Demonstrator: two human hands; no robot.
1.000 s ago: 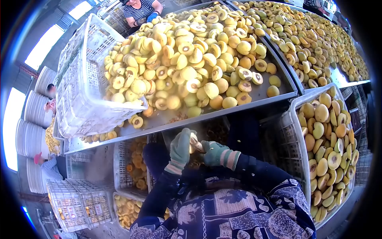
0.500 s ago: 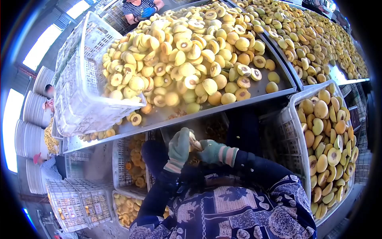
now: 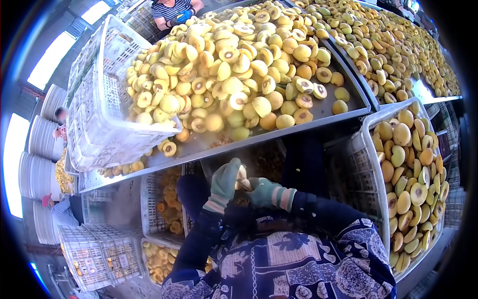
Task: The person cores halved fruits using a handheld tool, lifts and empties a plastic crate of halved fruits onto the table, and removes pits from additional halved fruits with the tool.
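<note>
Both hands wear grey-green knit gloves with pink-striped cuffs and meet over my lap, below the table edge. My left hand [image 3: 223,182] is closed round a pale yellow peach half [image 3: 242,175], partly covered by the fingers. Against the same fruit, on its right side, my right hand [image 3: 267,193] is closed, with its fingertips at the lower part of the peach half. Whether it grips a small tool is hidden. On the metal table [image 3: 219,152] just ahead lies a big heap of peach halves [image 3: 224,70], many with the brown pit cavity showing.
A white crate [image 3: 119,127] lies tipped on the table's left end. Another crate [image 3: 377,184] full of peach halves stands at my right. Lower left are crates with fruit [image 3: 172,202]. Across the table sits a person in blue gloves [image 3: 183,17]. Stacked crates [image 3: 99,254] stand far left.
Both hands have shifted very slightly up with the peach half still between them, and the fruit is turned a little so more of it shows. The heap and crates look unchanged.
</note>
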